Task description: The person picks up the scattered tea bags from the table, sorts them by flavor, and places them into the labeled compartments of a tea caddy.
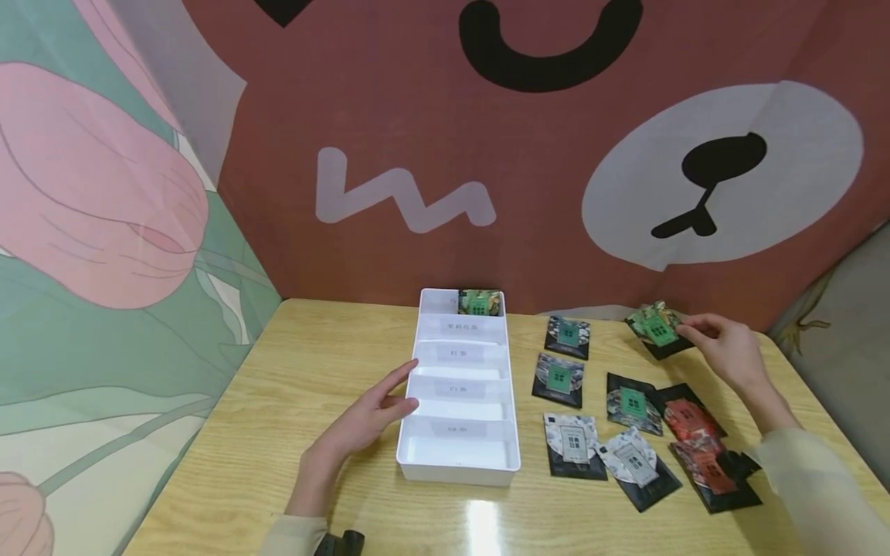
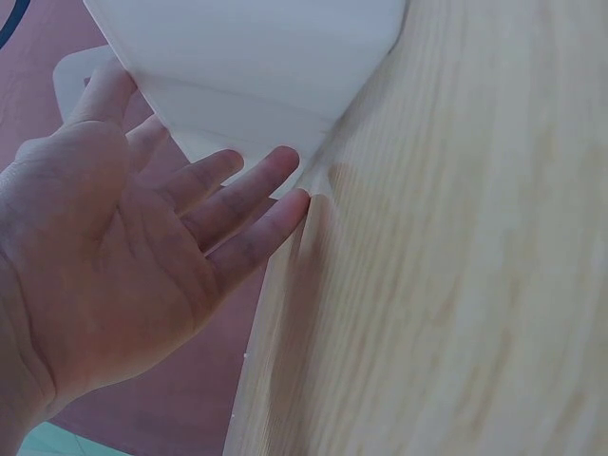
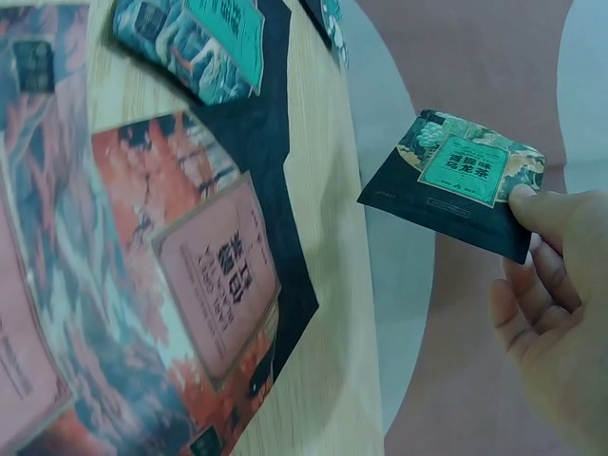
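My right hand (image 1: 726, 351) pinches a green-labelled tea sachet (image 1: 656, 327) by its edge at the back right of the table. In the right wrist view the sachet (image 3: 464, 176) is held between thumb and fingers, its label facing up and its black lower part showing. At the left side of a white compartment box (image 1: 459, 472) is my left hand (image 1: 366, 417), fingers extended. Its fingertips (image 2: 282, 160) lie against the box wall in the left wrist view. Another green-labelled sachet (image 1: 479, 303) sits in the box's rearmost compartment; the other compartments, with labelled dividers, hold nothing.
Right of the box lie green-labelled sachets (image 1: 558, 378), white-labelled sachets (image 1: 574, 445) and overlapping red-labelled sachets (image 1: 688, 417). Behind the wooden table (image 1: 313, 347) hangs a brown cloth (image 1: 389, 100) with a cartoon print. A floral cloth (image 1: 104, 332) hangs at the left.
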Demonstrator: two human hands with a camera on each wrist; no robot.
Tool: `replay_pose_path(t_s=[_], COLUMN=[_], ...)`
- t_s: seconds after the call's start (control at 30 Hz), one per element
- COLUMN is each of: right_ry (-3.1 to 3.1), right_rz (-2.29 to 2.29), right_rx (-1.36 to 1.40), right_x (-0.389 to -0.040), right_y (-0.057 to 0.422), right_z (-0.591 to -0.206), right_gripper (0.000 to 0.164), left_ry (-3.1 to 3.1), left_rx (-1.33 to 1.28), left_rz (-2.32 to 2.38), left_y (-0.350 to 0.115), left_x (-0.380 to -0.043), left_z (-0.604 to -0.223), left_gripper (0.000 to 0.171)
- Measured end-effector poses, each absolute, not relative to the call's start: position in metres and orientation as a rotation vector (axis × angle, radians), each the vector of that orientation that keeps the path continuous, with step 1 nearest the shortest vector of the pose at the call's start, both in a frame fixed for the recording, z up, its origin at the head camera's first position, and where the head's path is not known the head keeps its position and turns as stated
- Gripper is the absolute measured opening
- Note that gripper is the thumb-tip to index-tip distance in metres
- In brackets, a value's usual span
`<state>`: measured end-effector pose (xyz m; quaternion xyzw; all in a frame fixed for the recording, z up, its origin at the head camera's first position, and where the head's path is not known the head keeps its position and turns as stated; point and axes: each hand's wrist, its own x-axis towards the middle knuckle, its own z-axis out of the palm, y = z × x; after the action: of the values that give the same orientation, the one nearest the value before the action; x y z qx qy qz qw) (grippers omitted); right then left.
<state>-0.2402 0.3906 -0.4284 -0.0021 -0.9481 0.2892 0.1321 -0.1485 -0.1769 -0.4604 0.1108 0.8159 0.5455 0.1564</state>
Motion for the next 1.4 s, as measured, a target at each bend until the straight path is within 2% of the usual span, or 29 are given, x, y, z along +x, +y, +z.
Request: replay_pose_path(t_s=[0.8,1.4], right_ry=[-2.739,-2.664], right_rz=[0.909,0.984], right_rx=[0.087,0.227], right_x=[-0.244,-0.261], right_y=[0.354,0.314], right_z=[-0.415,-0.412], right_gripper=[0.043,0.033], left_ry=[2.332,2.342], left_rx=[0.330,0.336], left_rz=[1.571,1.556], left_y=[-0.178,-0.178], left_x=[-0.150,-0.150], left_z=[-0.463,-0.462], left_gripper=[0.064,0.064])
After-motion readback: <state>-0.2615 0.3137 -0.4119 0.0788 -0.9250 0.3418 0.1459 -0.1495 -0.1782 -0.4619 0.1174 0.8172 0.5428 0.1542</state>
